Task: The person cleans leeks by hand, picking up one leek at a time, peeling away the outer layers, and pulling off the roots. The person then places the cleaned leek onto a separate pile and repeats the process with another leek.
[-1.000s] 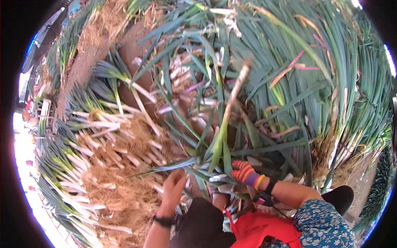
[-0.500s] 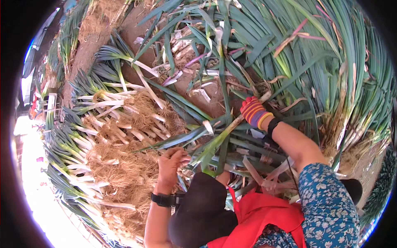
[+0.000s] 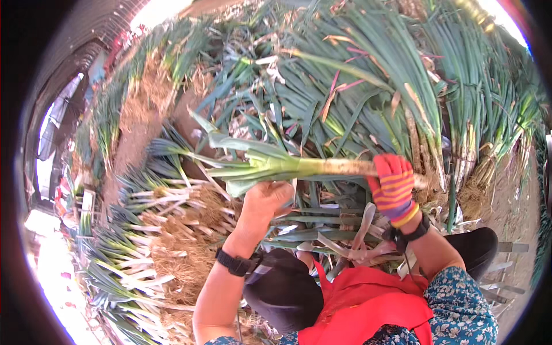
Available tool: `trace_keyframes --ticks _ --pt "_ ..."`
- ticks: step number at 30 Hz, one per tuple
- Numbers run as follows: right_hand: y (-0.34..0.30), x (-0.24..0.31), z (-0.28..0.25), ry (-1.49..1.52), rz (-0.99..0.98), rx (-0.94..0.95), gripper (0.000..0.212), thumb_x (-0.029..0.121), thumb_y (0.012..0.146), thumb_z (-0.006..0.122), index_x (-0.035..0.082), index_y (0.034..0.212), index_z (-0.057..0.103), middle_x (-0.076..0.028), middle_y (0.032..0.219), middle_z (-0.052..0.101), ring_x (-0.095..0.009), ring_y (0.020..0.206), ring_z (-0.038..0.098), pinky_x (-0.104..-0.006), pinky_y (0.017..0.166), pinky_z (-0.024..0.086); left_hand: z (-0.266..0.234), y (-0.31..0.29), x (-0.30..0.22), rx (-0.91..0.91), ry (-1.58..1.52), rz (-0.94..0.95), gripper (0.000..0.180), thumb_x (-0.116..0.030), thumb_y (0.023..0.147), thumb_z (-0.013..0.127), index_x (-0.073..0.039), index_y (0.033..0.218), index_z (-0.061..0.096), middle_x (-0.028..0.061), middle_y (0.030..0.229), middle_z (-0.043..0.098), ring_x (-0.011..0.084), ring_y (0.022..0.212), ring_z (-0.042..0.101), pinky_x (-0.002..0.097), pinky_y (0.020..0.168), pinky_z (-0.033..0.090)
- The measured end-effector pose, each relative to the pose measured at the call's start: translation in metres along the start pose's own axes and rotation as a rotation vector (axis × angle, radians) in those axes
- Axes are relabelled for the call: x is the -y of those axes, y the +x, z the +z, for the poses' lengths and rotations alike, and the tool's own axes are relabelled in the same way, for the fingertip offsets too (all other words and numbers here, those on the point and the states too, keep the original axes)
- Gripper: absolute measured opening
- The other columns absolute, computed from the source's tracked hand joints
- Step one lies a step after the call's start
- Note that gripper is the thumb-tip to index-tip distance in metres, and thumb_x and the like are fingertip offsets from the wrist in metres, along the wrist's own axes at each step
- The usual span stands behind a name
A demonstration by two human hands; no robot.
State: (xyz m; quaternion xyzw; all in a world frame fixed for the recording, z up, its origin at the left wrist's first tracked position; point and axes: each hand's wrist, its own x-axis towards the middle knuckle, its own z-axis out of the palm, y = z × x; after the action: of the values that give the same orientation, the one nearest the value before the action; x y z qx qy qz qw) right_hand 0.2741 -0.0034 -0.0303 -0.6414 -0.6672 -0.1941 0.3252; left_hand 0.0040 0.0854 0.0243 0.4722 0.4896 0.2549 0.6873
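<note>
A long leek [image 3: 322, 167] lies level across the front of me, its green leaves fanning out to the left. My right hand [image 3: 394, 187], in a striped red, orange and purple glove, is closed around its pale, soil-marked shank near the root end. My bare left hand [image 3: 267, 201] is just under the leaf end, with its fingers curled in. A thin pale edge shows by its fingertips, but what the fingers hold cannot be made out.
Trimmed leeks [image 3: 135, 247] with brown roots are heaped at the left. Long untrimmed leeks [image 3: 368, 75] spread over the far side and right. Stripped leaves [image 3: 333, 236] lie between my knees, beside a red apron [image 3: 368, 299]. A person's red clothing is not clear at far left.
My right hand has lifted the leek from the pile and turned it level. My left hand has moved right and up to its leaves. The view has tilted farther out.
</note>
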Motion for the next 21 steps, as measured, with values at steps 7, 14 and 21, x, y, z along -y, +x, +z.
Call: trace_keyframes --ticks 7,14,21 --pt "-0.083 0.015 -0.06 0.946 0.559 0.34 0.05 0.009 0.063 0.077 0.002 0.108 0.055 -0.014 0.096 0.061 -0.026 0.086 0.059 -0.0358 0.074 0.048 0.096 -0.03 -0.01 -0.081 -0.507 0.303 0.034 -0.015 0.085 0.065 -0.004 0.114 0.052 0.007 0.104 0.06 0.0239 0.093 0.06 0.0415 0.073 0.053" --pt "-0.089 0.01 -0.096 1.094 0.549 0.317 0.036 0.021 0.075 0.072 0.005 0.104 0.06 -0.01 0.072 0.063 -0.017 0.059 0.058 -0.0336 0.059 0.047 0.162 -0.061 -0.031 -0.13 -0.413 0.542 0.024 -0.013 0.079 0.071 -0.006 0.099 0.06 -0.0003 0.084 0.059 0.0113 0.07 0.056 0.0262 0.06 0.046" --pt "-0.092 -0.007 -0.115 0.5 0.467 0.049 0.032 0.022 0.072 0.07 0.006 0.098 0.059 -0.015 0.072 0.062 -0.035 0.068 0.061 -0.0423 0.057 0.047 0.204 -0.065 0.021 -0.002 0.11 0.47 0.014 -0.016 0.079 0.068 -0.007 0.088 0.063 0.0 0.072 0.055 0.0131 0.062 0.05 0.0288 0.056 0.042"
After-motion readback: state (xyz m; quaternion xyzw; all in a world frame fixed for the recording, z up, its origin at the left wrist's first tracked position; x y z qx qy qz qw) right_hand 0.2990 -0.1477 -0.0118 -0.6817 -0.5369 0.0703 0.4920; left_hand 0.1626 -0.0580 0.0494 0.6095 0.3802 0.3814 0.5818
